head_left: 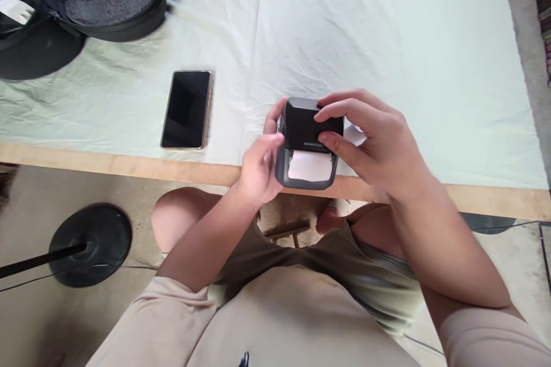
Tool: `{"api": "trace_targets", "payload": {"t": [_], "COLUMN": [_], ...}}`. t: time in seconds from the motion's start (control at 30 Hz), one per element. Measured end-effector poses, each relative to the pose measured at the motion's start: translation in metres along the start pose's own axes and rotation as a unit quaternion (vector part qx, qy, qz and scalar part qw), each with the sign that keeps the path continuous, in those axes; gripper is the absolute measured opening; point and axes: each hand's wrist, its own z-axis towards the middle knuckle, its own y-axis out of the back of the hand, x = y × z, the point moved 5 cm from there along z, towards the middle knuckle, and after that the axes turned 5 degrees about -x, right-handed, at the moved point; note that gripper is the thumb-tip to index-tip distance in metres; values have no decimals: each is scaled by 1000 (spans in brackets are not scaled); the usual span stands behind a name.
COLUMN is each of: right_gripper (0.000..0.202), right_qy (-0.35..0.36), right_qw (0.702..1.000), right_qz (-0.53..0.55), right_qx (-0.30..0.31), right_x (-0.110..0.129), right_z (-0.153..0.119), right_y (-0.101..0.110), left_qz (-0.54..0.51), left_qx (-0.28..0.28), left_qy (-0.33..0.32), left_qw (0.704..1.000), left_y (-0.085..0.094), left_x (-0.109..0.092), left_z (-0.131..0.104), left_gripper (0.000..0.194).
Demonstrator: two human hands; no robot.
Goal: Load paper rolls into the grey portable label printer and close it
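A small black label printer is held over the table's near edge, with a white paper label showing in its front part, below the dark lid. My left hand is closed around the printer's left side, its thumb along the edge. My right hand grips the lid from the right, thumb at the lid's lower edge and fingertips on its top. Just behind the printer, a white object shows partly between it and my right hand; I cannot make out what it is.
A phone with a dark screen lies on the pale cloth left of the printer. An open black bag sits at the far left. The table's wooden edge runs before my lap. A round black stand base rests on the floor.
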Motion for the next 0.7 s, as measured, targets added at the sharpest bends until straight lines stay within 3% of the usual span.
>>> {"api": "trace_targets", "payload": {"t": [0.07,0.2,0.57,0.7], "right_gripper": [14,11,13,6], "right_qy": [6,5,26,48], "right_qw": [1000,999,999,998], "right_qz": [-17,-42,-26,-14], "right_qx": [9,22,13,-32], "right_x": [0,-3,0,0], "right_z": [0,1,-2,-4], "right_y": [-1,-2,-2,8], "left_qz": [-53,-99,-65,-48], "left_qx": [-20,-56,-59,-90], "left_qy": [2,14,-8,-14], "left_qw": [998,993,996,995], "left_y": [-4,-6,-7,-1], "left_x": [-2,0,-1,-2], "left_z": [1,4,4,6], "left_gripper": [62,60,66,52]}}
